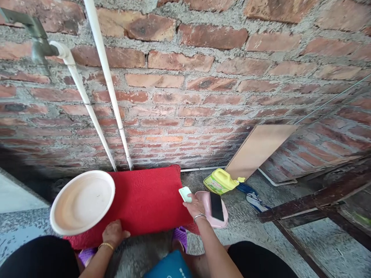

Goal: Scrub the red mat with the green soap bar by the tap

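A wide red textured cloth (pixel 147 200), spread out; a small pale-green block (pixel 184 192), held at the cloth's right edge.

The cloth (pixel 145 200) is red, the basin (pixel 87 200) at its left end cream-white, the bar (pixel 186 194) at its right edge pale mint, the tray (pixel 206 199) beyond pink, the jug (pixel 222 179) yellow with a greenish label (pixel 216 186).

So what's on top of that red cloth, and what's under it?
A pale basin sits on the left end of the red cloth, and the left hand is at its near edge. What lies under the cloth is covered, so I can't tell.
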The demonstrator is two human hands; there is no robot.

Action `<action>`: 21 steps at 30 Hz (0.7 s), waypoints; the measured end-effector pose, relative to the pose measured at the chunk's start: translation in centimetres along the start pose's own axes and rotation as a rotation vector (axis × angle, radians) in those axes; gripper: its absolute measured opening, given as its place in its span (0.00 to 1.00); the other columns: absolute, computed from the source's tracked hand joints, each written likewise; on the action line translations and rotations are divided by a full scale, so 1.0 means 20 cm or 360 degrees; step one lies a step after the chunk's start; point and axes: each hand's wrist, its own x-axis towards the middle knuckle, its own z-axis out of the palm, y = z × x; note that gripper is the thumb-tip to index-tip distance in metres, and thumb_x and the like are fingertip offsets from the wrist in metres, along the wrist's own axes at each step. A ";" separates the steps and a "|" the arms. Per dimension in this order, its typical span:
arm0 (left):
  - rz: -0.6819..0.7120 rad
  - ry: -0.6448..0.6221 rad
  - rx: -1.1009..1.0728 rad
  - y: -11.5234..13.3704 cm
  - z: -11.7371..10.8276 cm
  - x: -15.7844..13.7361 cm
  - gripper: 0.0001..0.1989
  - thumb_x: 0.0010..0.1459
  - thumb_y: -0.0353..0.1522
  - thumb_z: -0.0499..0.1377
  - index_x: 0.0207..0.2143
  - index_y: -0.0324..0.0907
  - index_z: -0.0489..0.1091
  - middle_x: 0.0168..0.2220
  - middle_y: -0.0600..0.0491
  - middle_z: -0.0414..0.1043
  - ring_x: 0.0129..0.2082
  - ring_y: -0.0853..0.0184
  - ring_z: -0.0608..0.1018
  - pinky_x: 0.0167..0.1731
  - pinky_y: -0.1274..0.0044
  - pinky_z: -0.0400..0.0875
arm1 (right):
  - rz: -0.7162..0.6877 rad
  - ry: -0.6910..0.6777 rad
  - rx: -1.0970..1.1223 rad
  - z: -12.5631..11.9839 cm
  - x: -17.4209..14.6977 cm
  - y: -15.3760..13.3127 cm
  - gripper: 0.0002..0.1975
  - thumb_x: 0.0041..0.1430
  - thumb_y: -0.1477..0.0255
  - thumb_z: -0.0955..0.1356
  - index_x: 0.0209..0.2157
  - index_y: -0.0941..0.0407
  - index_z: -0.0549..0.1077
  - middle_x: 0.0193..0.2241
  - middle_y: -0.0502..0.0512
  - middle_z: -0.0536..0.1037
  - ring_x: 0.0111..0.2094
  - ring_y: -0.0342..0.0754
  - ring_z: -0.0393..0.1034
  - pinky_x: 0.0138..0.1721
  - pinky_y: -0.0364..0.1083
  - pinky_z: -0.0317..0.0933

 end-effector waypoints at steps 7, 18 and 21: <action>-0.0015 0.0005 0.0010 -0.02 0.00 0.00 0.26 0.46 0.44 0.59 0.44 0.36 0.69 0.46 0.40 0.73 0.49 0.58 0.73 0.46 0.72 0.66 | -0.0055 -0.0159 -0.0260 -0.07 -0.05 -0.03 0.24 0.47 0.75 0.66 0.49 0.52 0.68 0.46 0.58 0.69 0.47 0.51 0.66 0.44 0.46 0.57; -0.0066 -0.0028 -0.0070 -0.01 -0.04 -0.02 0.29 0.42 0.43 0.62 0.45 0.35 0.69 0.48 0.39 0.72 0.49 0.57 0.73 0.46 0.72 0.67 | -0.0363 -0.0348 -0.0395 -0.06 -0.22 -0.03 0.33 0.38 0.79 0.71 0.50 0.49 0.68 0.48 0.53 0.69 0.48 0.49 0.65 0.47 0.44 0.56; -0.0049 0.0028 -0.0081 -0.02 -0.01 -0.02 0.29 0.42 0.44 0.61 0.45 0.36 0.69 0.48 0.39 0.72 0.49 0.57 0.73 0.46 0.71 0.67 | -0.0168 -0.0245 -0.0549 -0.11 -0.21 0.06 0.26 0.43 0.79 0.68 0.47 0.49 0.71 0.47 0.58 0.71 0.48 0.54 0.66 0.46 0.50 0.57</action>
